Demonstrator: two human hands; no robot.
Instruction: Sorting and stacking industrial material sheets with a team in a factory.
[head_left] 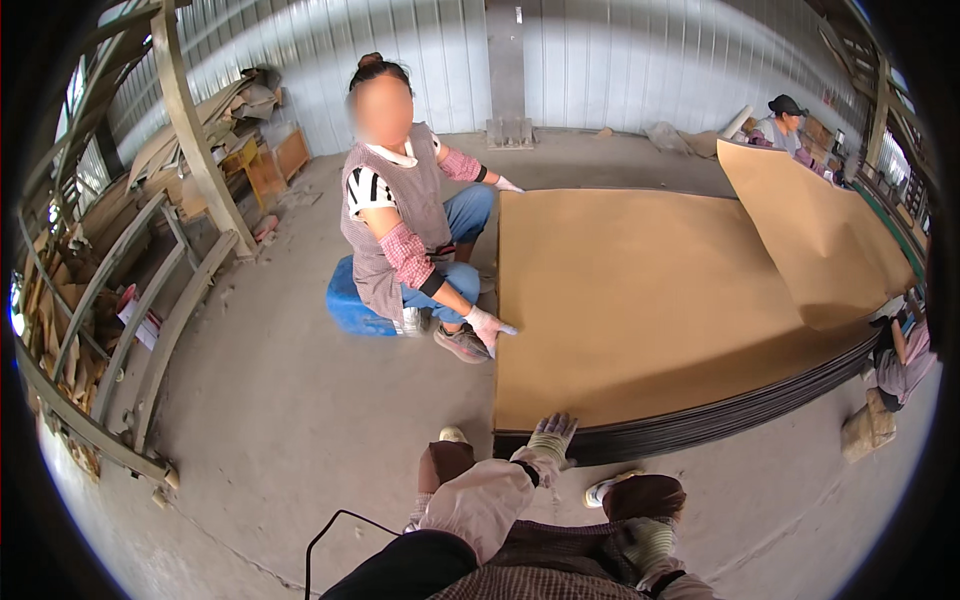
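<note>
My left hand [553,436], in a pale knitted glove, lies with its fingers stretched out at the near left edge of a large stack of flat sheets [680,430]. The stack has dark, layered sides and a brown top sheet [640,270]. My right hand [648,545], also gloved, is down by my right thigh, away from the stack; its fingers are mostly hidden. Across the left end of the stack, a seated co-worker [400,210] touches the sheet's edge with both gloved hands. At the far right end, another brown sheet [815,230] is raised and bent.
The co-worker sits on a blue seat [358,300]. Other people [785,130] are at the stack's right end. Metal rails [140,310] and a post [195,130] stand at left, with scrap sheets piled behind. A pale block [868,428] stands on the floor at right.
</note>
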